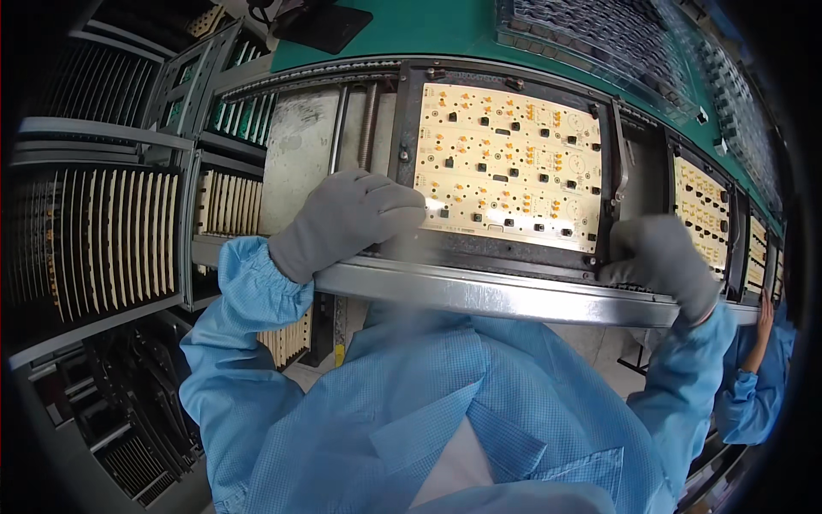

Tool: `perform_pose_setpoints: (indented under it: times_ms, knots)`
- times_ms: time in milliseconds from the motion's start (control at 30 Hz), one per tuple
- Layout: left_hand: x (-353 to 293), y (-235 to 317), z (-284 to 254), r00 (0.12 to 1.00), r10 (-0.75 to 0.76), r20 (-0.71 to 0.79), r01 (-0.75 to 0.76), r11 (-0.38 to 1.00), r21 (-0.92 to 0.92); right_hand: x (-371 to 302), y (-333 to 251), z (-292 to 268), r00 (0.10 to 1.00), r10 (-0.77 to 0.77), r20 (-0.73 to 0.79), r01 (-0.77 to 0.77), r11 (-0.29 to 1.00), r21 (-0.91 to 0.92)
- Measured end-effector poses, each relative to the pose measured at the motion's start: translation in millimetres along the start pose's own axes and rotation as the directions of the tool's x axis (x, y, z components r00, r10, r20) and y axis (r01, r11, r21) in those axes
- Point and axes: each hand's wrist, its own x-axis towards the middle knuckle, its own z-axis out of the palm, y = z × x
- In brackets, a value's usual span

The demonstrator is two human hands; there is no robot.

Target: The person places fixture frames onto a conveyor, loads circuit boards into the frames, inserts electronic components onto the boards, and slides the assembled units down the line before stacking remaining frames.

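Observation:
A cream circuit board (510, 158) with small black and orange parts lies in a black carrier frame (407, 111) on a conveyor in front of me. My left hand (351, 218), in a grey glove, is at the board's near left corner. Its fingers are curled together, and whatever they hold, if anything, is hidden. Beside the carrier's near right corner is my right hand (664, 257), also grey-gloved and slightly blurred. Its fingers bend inward above the metal rail (479, 289); what is between them I cannot make out.
More boards in carriers (702, 206) line the conveyor to the right, where another person's hand (765, 319) rests on the edge. Racks of upright boards (111, 240) stand at the left. Clear plastic trays (591, 51) of dark parts sit on the green bench (428, 30) beyond.

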Motion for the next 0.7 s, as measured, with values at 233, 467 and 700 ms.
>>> perform_pose_setpoints:
  times_ms: [233, 467, 700]
  knots:
    - [21, -6, -9, 0.982, -0.022, 0.19, 0.043, 0.993, -0.106, 16, 29, 14, 0.556, -0.586, -0.589, 0.261, 0.796, -0.545]
    - [79, -28, -1, 0.939, -0.319, -0.126, 0.284, 0.929, -0.239, 88, 39, -54, 0.422, -0.267, -0.867, 0.039, 0.96, -0.276]
    - [110, -58, 51, 0.774, -0.505, -0.382, 0.502, 0.857, -0.115, 192, 105, -142, 0.581, 0.17, -0.796, -0.345, 0.937, -0.052]
